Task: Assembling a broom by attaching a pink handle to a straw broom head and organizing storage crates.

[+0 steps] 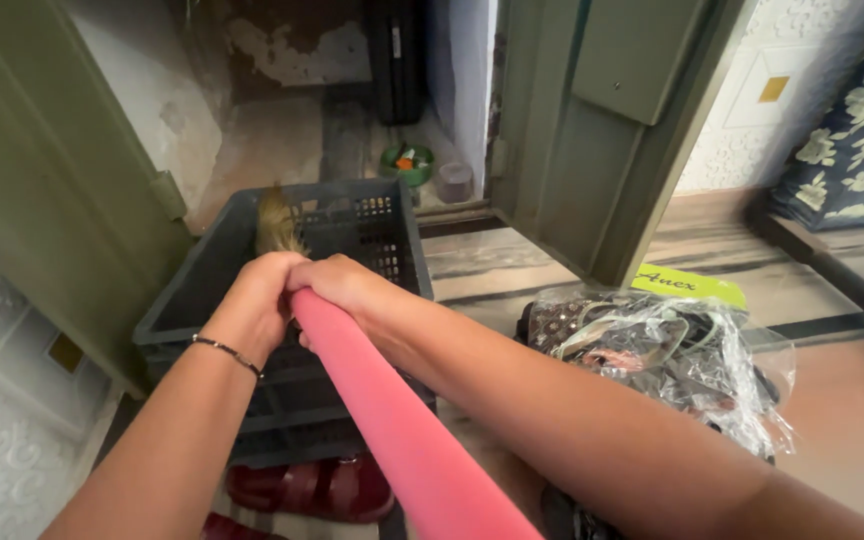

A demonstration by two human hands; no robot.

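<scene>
Both hands, left hand (257,300) and right hand (347,285), grip clenched round pink broom handle (402,430)

Soft, even daylight throughout, fairly bright, no hard shadows. Dimmer beyond the hands (297,290), past the doorway, where the peeling wall (282,60) sits in murk. Faint shade under the forearms and inside the dark crate (352,225) just ahead of the hands. Glare in small white streaks on the crinkled clear plastic bag (672,350) to the right of the hands. Sheen on the polished floor (832,400) further right. Pink handle (402,430) slightly soft and overbright below the hands. Strong wide-angle stretch at the edges: green door (42,180) to the left leaning, forearms ballooned at the bottom. Mild blur in the corners; centre reasonably sharp.
</scene>
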